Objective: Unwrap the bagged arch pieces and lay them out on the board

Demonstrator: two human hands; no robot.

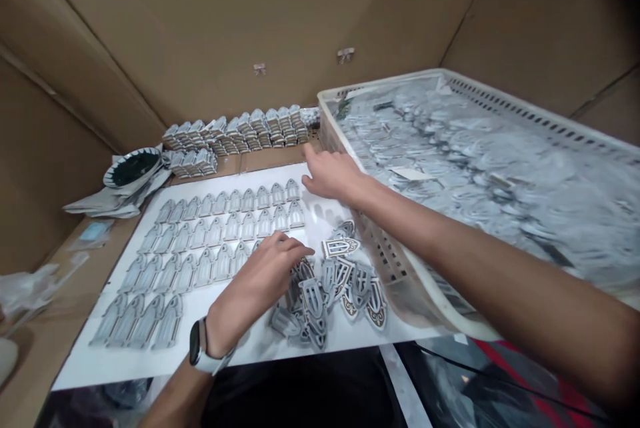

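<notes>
My left hand (pixel 273 263), with a watch (pixel 199 345) on its wrist, hovers over the left side of a loose pile of small arch-shaped pieces (pixel 314 298). Its fingers are apart and loosely bent; their undersides are hidden. My right hand (pixel 331 175) is at the back right corner of the white sheet (pixel 210 321), beside the basket. Its thumb and index finger are apart, with nothing visible between them. Grey arch-shaped pieces (pixel 205 267) lie in rows across the sheet. Some pieces in the pile show a brown and white patterned face.
A white plastic basket (pixel 430 288) full of bagged pieces stands at the right. Stacked arch pieces (pixel 250 131) line the cardboard wall (pixel 225 28) behind. At the left are a bowl with dark contents (pixel 133 168) on papers, a small blue packet (pixel 95 231) and crumpled plastic (pixel 30 288).
</notes>
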